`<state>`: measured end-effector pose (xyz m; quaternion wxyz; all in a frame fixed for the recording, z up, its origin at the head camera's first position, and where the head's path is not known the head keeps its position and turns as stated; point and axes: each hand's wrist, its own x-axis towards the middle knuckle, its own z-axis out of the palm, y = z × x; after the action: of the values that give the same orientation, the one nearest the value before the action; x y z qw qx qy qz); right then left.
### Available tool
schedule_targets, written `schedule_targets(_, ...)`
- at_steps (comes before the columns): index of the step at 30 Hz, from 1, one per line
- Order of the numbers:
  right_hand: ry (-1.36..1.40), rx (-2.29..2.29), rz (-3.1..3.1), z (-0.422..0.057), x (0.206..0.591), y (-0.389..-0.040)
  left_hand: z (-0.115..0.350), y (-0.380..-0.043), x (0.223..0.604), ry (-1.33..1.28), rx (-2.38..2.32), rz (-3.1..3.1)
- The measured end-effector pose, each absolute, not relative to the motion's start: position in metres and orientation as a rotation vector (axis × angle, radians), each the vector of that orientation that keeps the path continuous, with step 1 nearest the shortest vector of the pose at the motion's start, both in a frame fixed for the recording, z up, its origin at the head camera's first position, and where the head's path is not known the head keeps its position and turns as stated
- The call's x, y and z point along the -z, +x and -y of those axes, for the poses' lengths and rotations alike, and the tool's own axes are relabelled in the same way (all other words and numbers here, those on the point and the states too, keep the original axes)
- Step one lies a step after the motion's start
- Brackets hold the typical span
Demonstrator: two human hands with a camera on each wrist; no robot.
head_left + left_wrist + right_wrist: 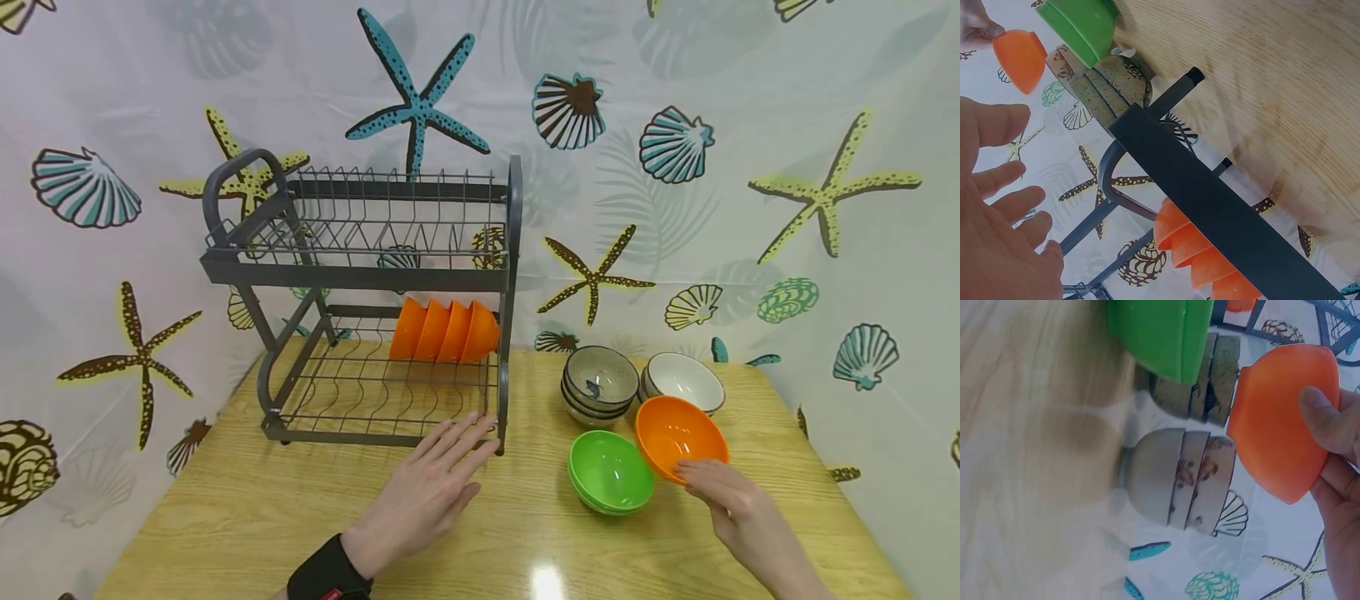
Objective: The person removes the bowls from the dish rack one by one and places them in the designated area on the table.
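An orange bowl (pixel 678 429) is pinched at its near rim by my right hand (pixel 750 517), thumb outside and fingers inside. In the right wrist view the bowl (pixel 1288 425) is raised off the table, beside the stacked bowls. Just left of it stands a stack of green bowls (pixel 611 471). My left hand (pixel 427 492) hovers over the table with fingers extended and holds nothing. It is nearest to the front right corner of the dark dish rack (pixel 382 440). Several orange bowls (pixel 442 332) stand on edge in a row on the rack's lower tier.
Behind the green stack are speckled grey bowls (pixel 600 379) and white bowls (pixel 686 379), both stacked. The rack's upper tier (pixel 360 271) overhangs the lower one. A patterned cloth (pixel 600 183) hangs behind the wooden table (pixel 247 517).
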<state>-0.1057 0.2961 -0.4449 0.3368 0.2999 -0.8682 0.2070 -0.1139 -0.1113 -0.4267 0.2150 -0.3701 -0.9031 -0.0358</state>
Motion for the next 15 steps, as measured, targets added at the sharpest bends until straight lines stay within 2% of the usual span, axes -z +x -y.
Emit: schedule_targets(15, 0.686, -0.509, 2.391, -0.329, 0.479, -0.098, 0.114, -0.115, 0.429, -1.003, 0.072, 2.514)
